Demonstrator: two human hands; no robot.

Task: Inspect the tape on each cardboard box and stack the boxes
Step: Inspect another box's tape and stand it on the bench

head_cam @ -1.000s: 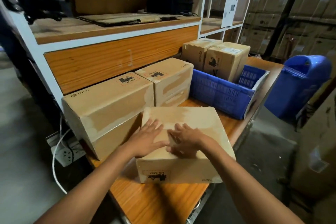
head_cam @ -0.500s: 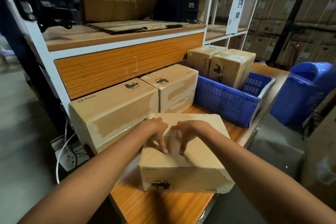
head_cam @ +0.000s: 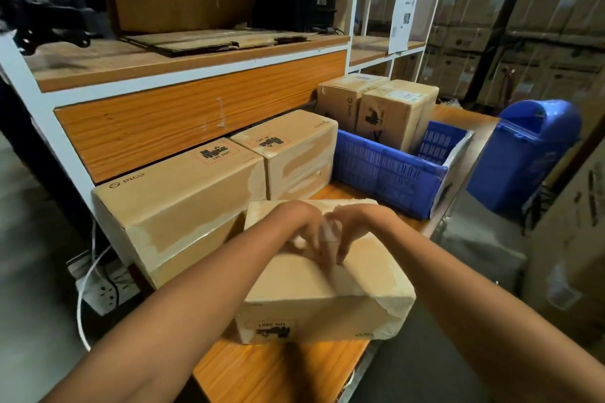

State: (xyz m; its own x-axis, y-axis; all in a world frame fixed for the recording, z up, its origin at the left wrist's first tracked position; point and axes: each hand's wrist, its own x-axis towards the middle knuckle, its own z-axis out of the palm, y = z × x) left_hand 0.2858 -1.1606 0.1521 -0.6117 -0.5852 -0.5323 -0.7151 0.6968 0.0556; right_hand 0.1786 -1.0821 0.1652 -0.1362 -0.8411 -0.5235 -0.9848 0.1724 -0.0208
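Bench top [head_cam: 278,376]: L hand [head_cam: 301,229] & R hand [head_cam: 358,226] curled, tips pressing box [head_cam: 327,298] top

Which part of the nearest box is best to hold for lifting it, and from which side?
Probably its long side faces, near the front, coming from left and right together. The box lies flat and wide, and the big box crowds its far left corner.

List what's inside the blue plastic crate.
One upright cardboard box stands inside the blue crate. A second box beside it may be inside or just beyond; the crate wall hides both bases and the crate floor.
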